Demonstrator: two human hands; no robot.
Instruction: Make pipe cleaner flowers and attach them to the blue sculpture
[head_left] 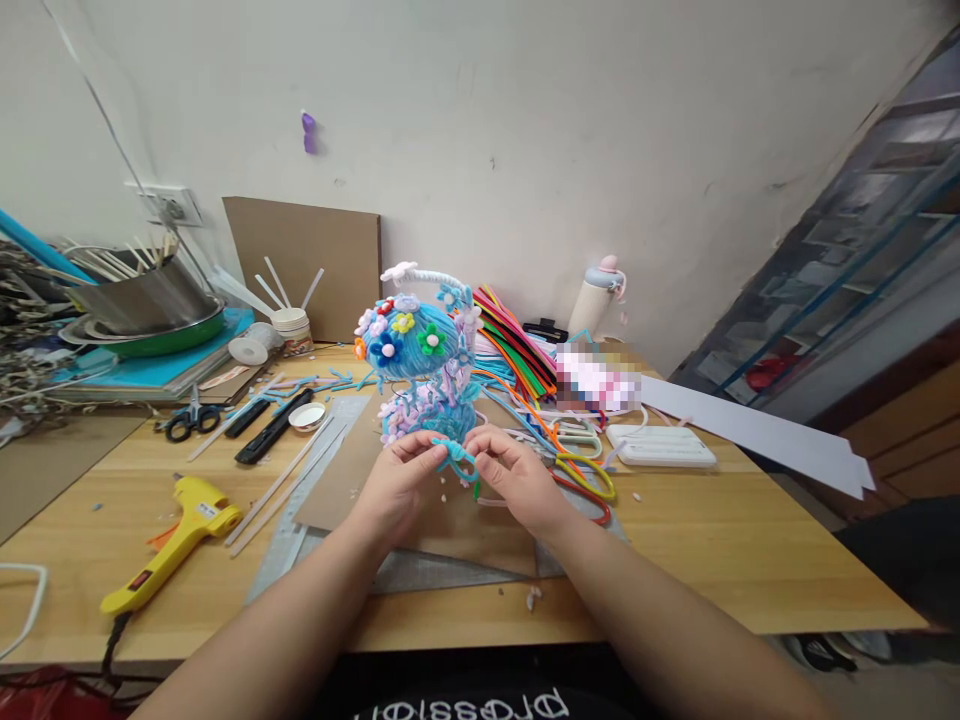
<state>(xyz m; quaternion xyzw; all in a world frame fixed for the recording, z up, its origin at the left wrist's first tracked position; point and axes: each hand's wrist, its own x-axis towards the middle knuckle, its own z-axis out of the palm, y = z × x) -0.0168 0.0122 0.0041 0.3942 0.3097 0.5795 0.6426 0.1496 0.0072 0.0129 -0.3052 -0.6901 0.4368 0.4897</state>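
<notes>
Between my two hands is a light blue pipe cleaner (459,458), bent and coiled into loops. My left hand (401,480) pinches its left end between thumb and fingers. At the other end, my right hand (517,480) is closed on it with thumb and fingertips. Just behind the hands stands a fuzzy blue pipe-cleaner piece (420,345), a dome dotted with coloured flowers over a flowered base. A white curved stem with a pink flower (399,272) arches over its top. The hands partly hide the base.
A yellow glue gun (180,540) lies at left, with scissors (193,415) and glue sticks (281,485) beyond it. Cardboard (345,480) lies under the hands. Bundled coloured pipe cleaners (517,345), a white case (660,446) and a bottle (596,298) are to the right.
</notes>
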